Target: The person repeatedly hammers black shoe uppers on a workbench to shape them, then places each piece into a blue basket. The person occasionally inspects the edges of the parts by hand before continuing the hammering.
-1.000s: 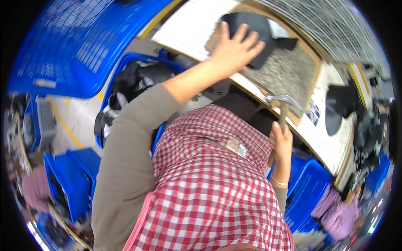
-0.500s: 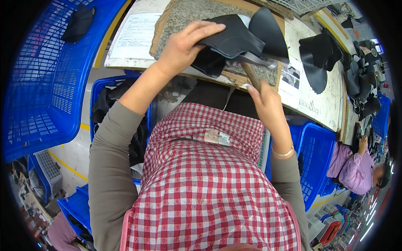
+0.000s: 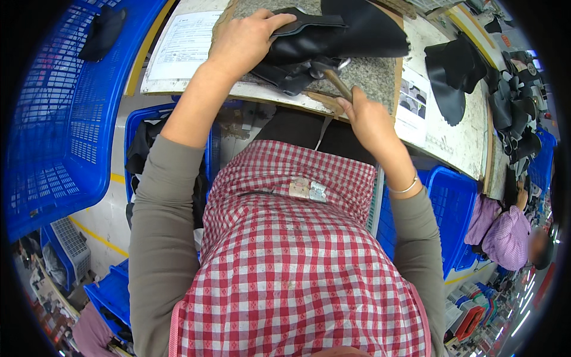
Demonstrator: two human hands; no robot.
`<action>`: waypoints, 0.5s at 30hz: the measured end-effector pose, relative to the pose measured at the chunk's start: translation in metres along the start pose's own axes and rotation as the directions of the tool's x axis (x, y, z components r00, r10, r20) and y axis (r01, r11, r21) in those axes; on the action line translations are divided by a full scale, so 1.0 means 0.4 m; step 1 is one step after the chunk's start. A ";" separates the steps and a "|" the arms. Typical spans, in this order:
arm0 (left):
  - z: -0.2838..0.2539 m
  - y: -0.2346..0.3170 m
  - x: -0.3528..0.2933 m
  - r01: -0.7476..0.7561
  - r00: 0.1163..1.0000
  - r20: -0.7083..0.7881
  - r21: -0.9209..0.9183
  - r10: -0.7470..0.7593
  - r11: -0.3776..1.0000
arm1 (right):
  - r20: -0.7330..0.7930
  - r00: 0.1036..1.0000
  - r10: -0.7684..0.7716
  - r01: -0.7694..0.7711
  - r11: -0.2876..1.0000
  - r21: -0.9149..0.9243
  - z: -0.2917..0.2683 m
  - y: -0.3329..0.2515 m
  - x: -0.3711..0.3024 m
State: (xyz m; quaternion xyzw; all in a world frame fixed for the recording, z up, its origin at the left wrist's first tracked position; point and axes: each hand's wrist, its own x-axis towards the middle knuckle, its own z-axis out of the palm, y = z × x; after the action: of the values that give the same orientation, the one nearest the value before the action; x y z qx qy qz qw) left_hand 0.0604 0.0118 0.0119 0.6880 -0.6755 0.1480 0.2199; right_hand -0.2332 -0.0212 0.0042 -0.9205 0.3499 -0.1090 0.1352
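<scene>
My left hand grips a black leather shoe upper by its left edge, with the fingers closed over the top. Part of the upper is folded, and a wide curved flap spreads to the right. Beneath it lies a speckled grey stone slab on the bench. Wrapped round a wooden handle, my right hand holds a hammer. Its metal head is at the near edge of the upper; whether the two touch, I cannot tell.
Printed sheets lie on the white bench left and right of the slab. More black leather pieces rest at the right. Blue crates stand on both sides. Another person in a purple sleeve sits at the far right.
My left hand has moved up and to the left, and the upper has shifted and folded differently. The hammer has moved up and left, its head now nearer the upper's lower edge.
</scene>
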 end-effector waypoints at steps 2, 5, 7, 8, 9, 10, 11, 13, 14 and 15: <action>0.010 -0.026 0.010 -0.073 0.996 0.055 -0.019 0.074 0.997 | 0.003 1.000 0.020 -0.021 0.999 0.032 -0.026 -0.005 0.009; -0.003 -0.025 0.027 -0.084 0.989 0.116 -0.106 0.096 0.991 | -0.061 0.998 0.035 -0.029 0.996 0.086 -0.049 -0.024 0.026; -0.021 -0.016 0.050 -0.045 0.976 0.200 -0.195 0.084 0.980 | -0.149 0.989 0.013 0.011 0.987 0.163 -0.051 -0.041 0.039; -0.028 -0.014 0.062 -0.016 0.961 0.264 -0.243 0.082 0.970 | 0.039 0.999 -0.013 0.009 0.994 0.106 -0.052 -0.047 0.050; -0.036 -0.015 0.074 0.011 0.943 0.321 -0.286 0.085 0.958 | 0.009 0.999 -0.044 0.044 0.999 0.008 -0.051 -0.054 0.058; -0.041 -0.015 0.081 -0.079 0.963 0.228 -0.272 0.144 0.959 | 0.027 0.994 -0.102 0.104 0.993 -0.059 -0.055 -0.055 0.061; -0.047 -0.018 0.090 -0.079 0.962 0.233 -0.265 0.143 0.961 | 0.011 0.987 -0.160 0.159 0.977 -0.140 -0.057 -0.059 0.072; -0.054 -0.018 0.090 -0.055 0.947 0.290 -0.271 0.136 0.961 | 0.010 0.989 -0.144 0.145 0.989 -0.044 -0.064 -0.065 0.068; -0.057 -0.017 0.086 -0.041 0.945 0.301 -0.266 0.124 0.963 | -0.050 0.991 -0.126 0.128 0.991 0.035 -0.062 -0.070 0.069; -0.060 -0.015 0.083 -0.036 0.949 0.292 -0.271 0.117 0.962 | -0.075 0.997 -0.031 0.039 0.994 0.106 -0.069 -0.074 0.064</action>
State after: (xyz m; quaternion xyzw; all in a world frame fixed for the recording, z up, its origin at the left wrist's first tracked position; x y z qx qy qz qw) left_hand 0.0700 -0.0048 0.0486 0.6404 -0.7414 -0.0423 0.1962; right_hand -0.2045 -0.0220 0.0423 -0.9134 0.3320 -0.1638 0.1693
